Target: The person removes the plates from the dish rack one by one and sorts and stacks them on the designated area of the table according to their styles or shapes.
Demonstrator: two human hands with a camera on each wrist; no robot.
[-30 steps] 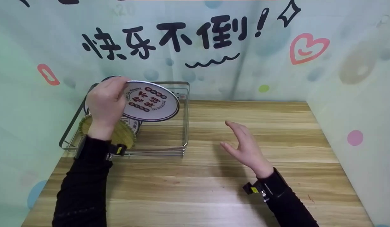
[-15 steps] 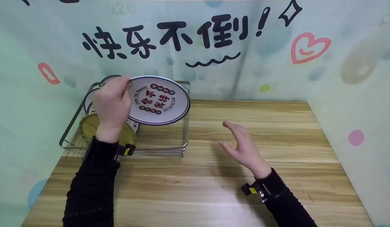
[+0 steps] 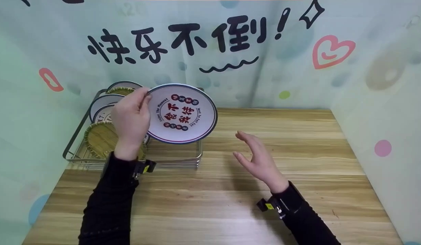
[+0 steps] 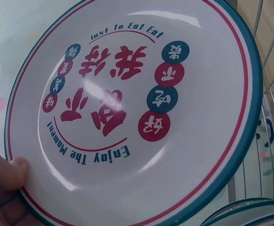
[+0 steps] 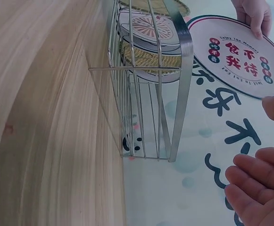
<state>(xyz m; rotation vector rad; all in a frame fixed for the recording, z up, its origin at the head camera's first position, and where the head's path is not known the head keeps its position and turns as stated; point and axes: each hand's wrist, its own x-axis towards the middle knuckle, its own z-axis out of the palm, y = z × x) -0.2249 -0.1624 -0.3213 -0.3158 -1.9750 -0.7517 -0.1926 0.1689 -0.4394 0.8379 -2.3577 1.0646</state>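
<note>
My left hand [image 3: 131, 117] pinches the left rim of a white plate [image 3: 183, 114] with a blue-and-red edge and red lettering, holding it tilted above the wire basket [image 3: 200, 153]. In the left wrist view the thumb [image 4: 15, 173] lies on the rim of the plate [image 4: 188, 155]. My right hand [image 3: 261, 160] hovers over the table to the right of the basket, fingers extended and apart from the plate. The right wrist view shows its palm and fingers [image 5: 259, 181] with nothing in them.
Inside the basket, on its left, lean a round woven tray [image 3: 101, 139] and several more plates [image 3: 105, 102]. The wooden table [image 3: 282, 136] spreads to the right and front. A printed cloth [image 3: 183, 68] stands behind, with more cloth at both sides.
My left hand has moved rightward with the plate, lifting it out from among the others and turning its face more toward the head camera. My right hand has drifted slightly left.
</note>
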